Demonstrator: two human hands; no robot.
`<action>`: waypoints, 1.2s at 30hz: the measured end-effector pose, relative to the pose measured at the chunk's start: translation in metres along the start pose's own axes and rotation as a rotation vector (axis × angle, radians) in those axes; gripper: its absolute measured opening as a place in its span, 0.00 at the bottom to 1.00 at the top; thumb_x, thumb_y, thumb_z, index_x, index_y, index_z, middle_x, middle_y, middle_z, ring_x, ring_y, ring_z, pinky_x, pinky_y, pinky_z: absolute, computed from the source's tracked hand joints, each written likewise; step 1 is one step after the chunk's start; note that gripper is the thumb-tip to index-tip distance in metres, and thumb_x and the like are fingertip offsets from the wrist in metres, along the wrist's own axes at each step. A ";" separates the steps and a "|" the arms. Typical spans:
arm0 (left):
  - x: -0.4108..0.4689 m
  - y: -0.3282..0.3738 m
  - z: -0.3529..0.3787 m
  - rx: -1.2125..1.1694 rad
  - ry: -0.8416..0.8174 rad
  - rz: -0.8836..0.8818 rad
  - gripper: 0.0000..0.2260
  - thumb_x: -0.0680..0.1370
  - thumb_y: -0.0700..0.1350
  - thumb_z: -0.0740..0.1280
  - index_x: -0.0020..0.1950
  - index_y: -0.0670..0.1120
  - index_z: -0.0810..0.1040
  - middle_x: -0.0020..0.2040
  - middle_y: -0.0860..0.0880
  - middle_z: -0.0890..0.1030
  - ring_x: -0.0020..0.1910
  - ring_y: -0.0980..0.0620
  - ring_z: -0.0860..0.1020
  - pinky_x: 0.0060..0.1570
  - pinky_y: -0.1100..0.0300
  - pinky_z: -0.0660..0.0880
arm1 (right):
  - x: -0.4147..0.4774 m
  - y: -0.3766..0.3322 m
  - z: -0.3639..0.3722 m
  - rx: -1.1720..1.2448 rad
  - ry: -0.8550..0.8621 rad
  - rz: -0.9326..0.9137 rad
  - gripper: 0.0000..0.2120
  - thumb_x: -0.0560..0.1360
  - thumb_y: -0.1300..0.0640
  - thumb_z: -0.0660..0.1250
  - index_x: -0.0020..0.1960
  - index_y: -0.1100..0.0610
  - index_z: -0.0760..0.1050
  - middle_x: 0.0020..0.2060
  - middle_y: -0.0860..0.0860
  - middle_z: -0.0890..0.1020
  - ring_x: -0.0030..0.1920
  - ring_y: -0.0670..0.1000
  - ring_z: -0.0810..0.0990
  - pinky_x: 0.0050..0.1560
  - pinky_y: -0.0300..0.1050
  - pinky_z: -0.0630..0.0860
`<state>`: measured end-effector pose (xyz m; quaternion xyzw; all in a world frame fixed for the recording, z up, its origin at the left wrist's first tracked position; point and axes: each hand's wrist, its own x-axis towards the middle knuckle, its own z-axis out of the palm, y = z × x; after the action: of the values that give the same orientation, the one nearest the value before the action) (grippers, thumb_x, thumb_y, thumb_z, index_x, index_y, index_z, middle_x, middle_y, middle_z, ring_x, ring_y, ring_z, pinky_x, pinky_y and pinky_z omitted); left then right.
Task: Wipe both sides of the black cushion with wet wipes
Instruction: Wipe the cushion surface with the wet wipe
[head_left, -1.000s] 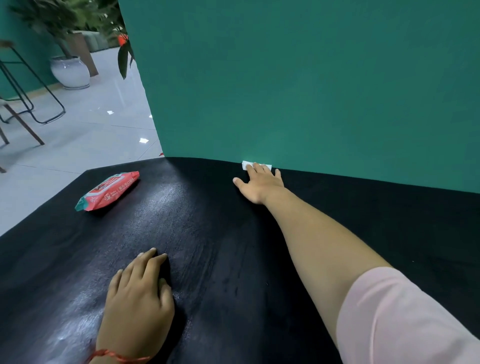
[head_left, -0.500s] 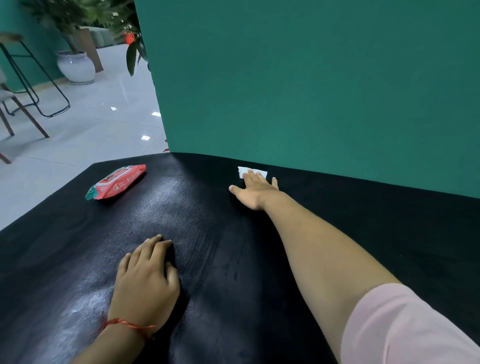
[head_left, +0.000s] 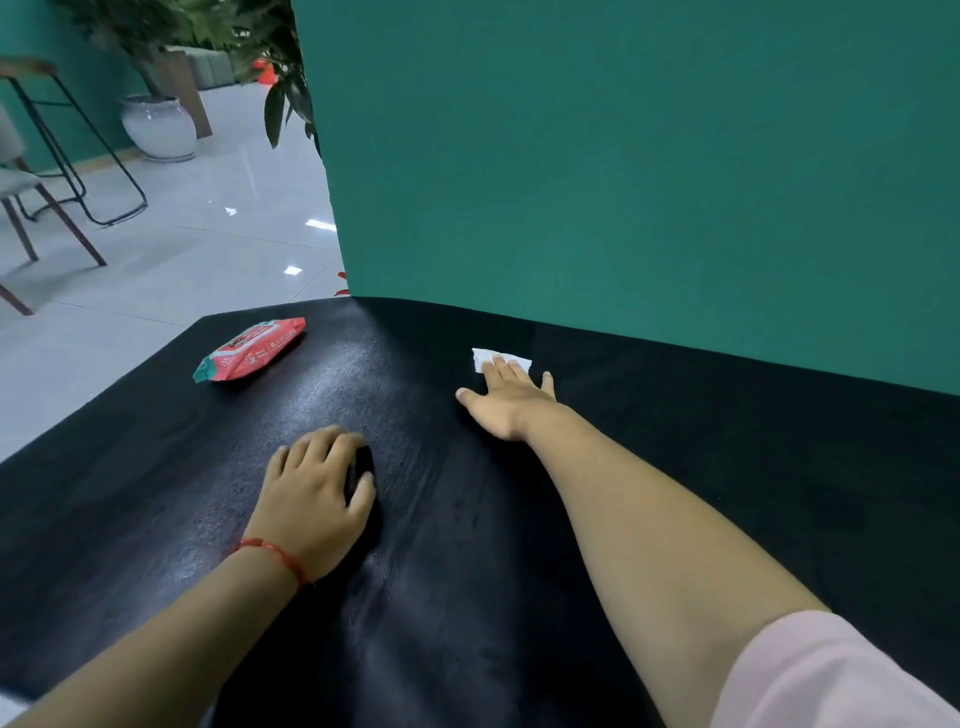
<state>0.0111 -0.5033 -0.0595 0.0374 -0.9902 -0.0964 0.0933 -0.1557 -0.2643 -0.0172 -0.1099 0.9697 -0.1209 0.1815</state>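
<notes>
Cushion (head_left: 467, 571), black, perhaps damp-streaked, abuts green wall (head_left: 623, 182).

Black cushion (head_left: 467, 597) fills the lower view, far edge butting a green backdrop (head_left: 623, 182). Red wet-wipe pack (head_left: 249, 349) lies flat near the cushion's far-left corner. Right of the pack, close to the backdrop: small white wipe (head_left: 485, 357), R hand (head_left: 511, 402) flat on it, fingers (head_left: 501, 366) straight over its near edge. Nearer than the pack & slightly right: L hand (head_left: 314, 499), palm down on the cushion. Pale sheen streak runs from just right of the pack toward the near edge.
</notes>
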 end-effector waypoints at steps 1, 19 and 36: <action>0.001 -0.002 0.005 -0.019 -0.025 -0.026 0.25 0.79 0.61 0.53 0.76 0.58 0.68 0.78 0.52 0.68 0.80 0.46 0.63 0.78 0.43 0.56 | -0.003 0.000 0.002 0.002 0.000 -0.006 0.37 0.84 0.35 0.47 0.87 0.50 0.44 0.86 0.45 0.40 0.85 0.47 0.36 0.81 0.65 0.32; 0.007 -0.006 0.011 -0.024 -0.005 -0.057 0.28 0.80 0.61 0.51 0.81 0.61 0.64 0.83 0.53 0.62 0.83 0.49 0.57 0.80 0.43 0.51 | -0.061 -0.010 0.045 0.016 0.052 -0.070 0.34 0.84 0.44 0.46 0.87 0.50 0.41 0.86 0.44 0.40 0.84 0.46 0.36 0.80 0.66 0.30; 0.008 -0.007 0.011 -0.033 -0.034 -0.039 0.31 0.79 0.65 0.49 0.81 0.61 0.62 0.84 0.52 0.61 0.83 0.48 0.55 0.81 0.41 0.50 | -0.117 -0.023 0.076 -0.011 0.122 -0.127 0.36 0.83 0.42 0.47 0.87 0.51 0.43 0.86 0.44 0.42 0.85 0.46 0.38 0.81 0.66 0.32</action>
<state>0.0012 -0.5092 -0.0703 0.0533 -0.9890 -0.1154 0.0754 -0.0161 -0.2706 -0.0418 -0.1645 0.9708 -0.1331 0.1132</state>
